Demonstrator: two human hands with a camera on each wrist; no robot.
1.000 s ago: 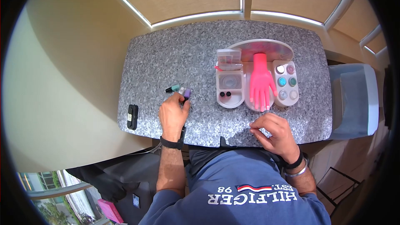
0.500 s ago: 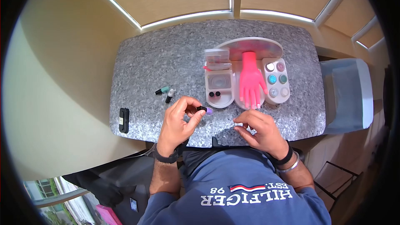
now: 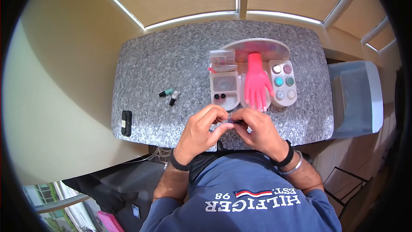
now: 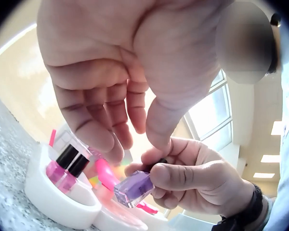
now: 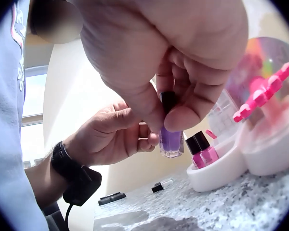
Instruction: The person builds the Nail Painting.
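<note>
The purple nail polish bottle [image 4: 135, 188] is pinched near its neck by the thumb and fingers of my right hand [image 3: 261, 132]. Its black cap [image 5: 168, 100] points up between those fingers in the right wrist view. My left hand [image 3: 200, 130] is right beside it, with loosely bent fingers spread from the thumb and nothing between them. The fingertips of both hands come close together in front of the white manicure stand [image 3: 231, 104]. On that stand lies a pink model hand [image 3: 257, 81] with its fingers toward me.
Two pink polish bottles [image 5: 204, 150] with black caps stand in the stand's left tray; several small pots [image 3: 279, 81] fill the right one. Green [image 3: 166, 92] and clear [image 3: 174, 98] bottles lie at left, near a black case [image 3: 126, 123]. A plastic bin [image 3: 360, 99] stands right of the table.
My left hand picked up the purple bottle from the left side and carried it right to my right hand. The bottle has passed into the right hand's fingers.
</note>
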